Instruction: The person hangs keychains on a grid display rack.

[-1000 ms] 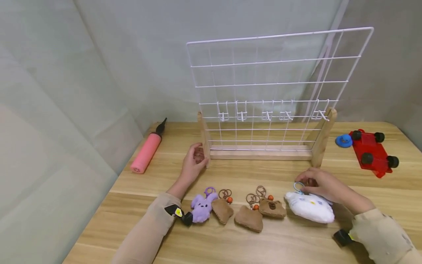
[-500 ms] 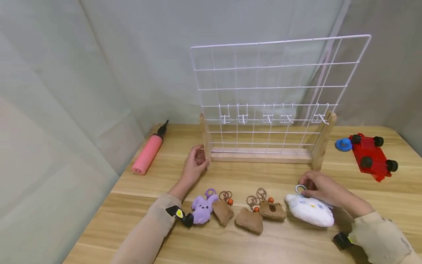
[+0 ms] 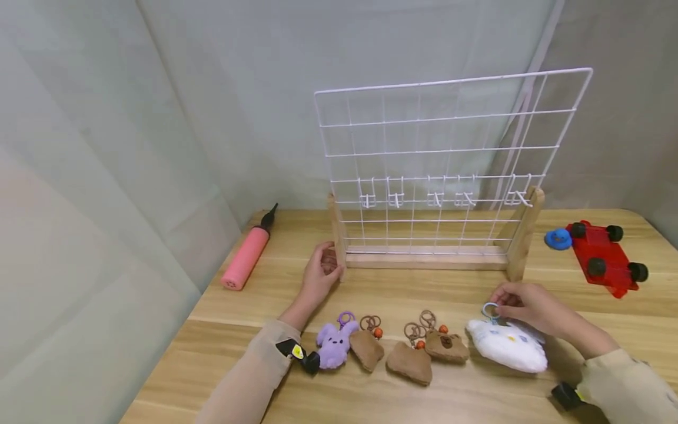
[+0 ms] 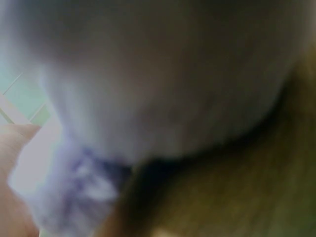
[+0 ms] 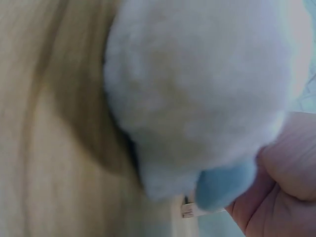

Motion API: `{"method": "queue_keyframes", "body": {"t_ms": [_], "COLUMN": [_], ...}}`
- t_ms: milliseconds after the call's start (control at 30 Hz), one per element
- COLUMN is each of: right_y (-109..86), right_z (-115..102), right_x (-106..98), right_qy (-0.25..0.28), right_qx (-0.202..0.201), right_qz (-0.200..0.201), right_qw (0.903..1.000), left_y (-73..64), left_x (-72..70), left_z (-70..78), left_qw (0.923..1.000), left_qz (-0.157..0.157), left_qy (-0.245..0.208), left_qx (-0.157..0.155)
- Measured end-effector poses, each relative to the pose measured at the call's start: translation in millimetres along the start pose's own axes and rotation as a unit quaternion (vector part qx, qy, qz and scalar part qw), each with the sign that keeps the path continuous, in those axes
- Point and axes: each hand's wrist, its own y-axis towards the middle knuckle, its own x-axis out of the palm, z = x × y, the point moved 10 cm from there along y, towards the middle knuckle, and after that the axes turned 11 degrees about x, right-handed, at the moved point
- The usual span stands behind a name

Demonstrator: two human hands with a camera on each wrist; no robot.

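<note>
My right hand (image 3: 532,306) pinches the light blue ring of a white plush cat keychain (image 3: 508,347), whose body lies on the table. Up close in the right wrist view, the white plush (image 5: 197,89) shows a blue bow (image 5: 226,183) beside the palm. At the left post of a white wire grid rack (image 3: 424,261), my left hand (image 3: 318,277) rests with fingers loosely bent and thumb touching the wooden foot. A purple plush rabbit keychain (image 3: 335,347) lies near the left wrist. Blurred purple plush (image 4: 79,192) fills part of the left wrist view.
Brown plush keychains (image 3: 410,362) with rings and orange beads lie between the hands. Several white hooks (image 3: 435,199) hang on the grid. A pink hand pump (image 3: 246,258) lies left; a blue duck (image 3: 558,238) and an upturned red toy car (image 3: 604,253) are at right.
The head view has tilted slightly, shifting everything lower in it. My right hand lifts the ring of the white cat keychain slightly. The left hand stays at the rack's post.
</note>
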Motion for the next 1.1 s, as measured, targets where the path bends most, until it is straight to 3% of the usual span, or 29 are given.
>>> {"method": "queue_keyframes", "body": {"t_ms": [100, 233, 333, 600, 833, 1100], "right_y": [-1.8, -5.9, -9.1, -15.6, -22.0, -23.0], "right_z": [-2.1, -7.6, -12.6, -27.5, -41.2, -57.6], "right_x": [-4.4, -9.7, -14.7, -29.3, -38.8, -53.5], "right_qy": [0.018, 0.024, 0.021, 0.021, 0.004, -0.038], "right_qx": [0.008, 0.010, 0.015, 0.018, -0.010, -0.006], "right_qz": [-0.007, -0.011, -0.009, -0.006, 0.009, 0.050], "right_qw": [0.9998, 0.9996, 0.9996, 0.9996, 0.9999, 0.9980], "left_y": [-0.3, -1.5, -1.9, -1.1, -0.4, -0.9], "left_x": [0.2, -1.0, -1.7, 0.7, 3.1, 1.1], "left_z": [0.0, 3.0, 5.1, 0.0, 1.9, -0.8], "left_qw": [1.0000, 0.9985, 0.9975, 1.0000, 1.0000, 1.0000], "left_qz": [0.002, 0.006, 0.004, 0.000, -0.004, 0.003], "left_qy": [-0.001, -0.016, -0.020, 0.002, -0.006, 0.002], "left_qx": [0.009, 0.052, 0.068, 0.001, -0.004, -0.005]}}
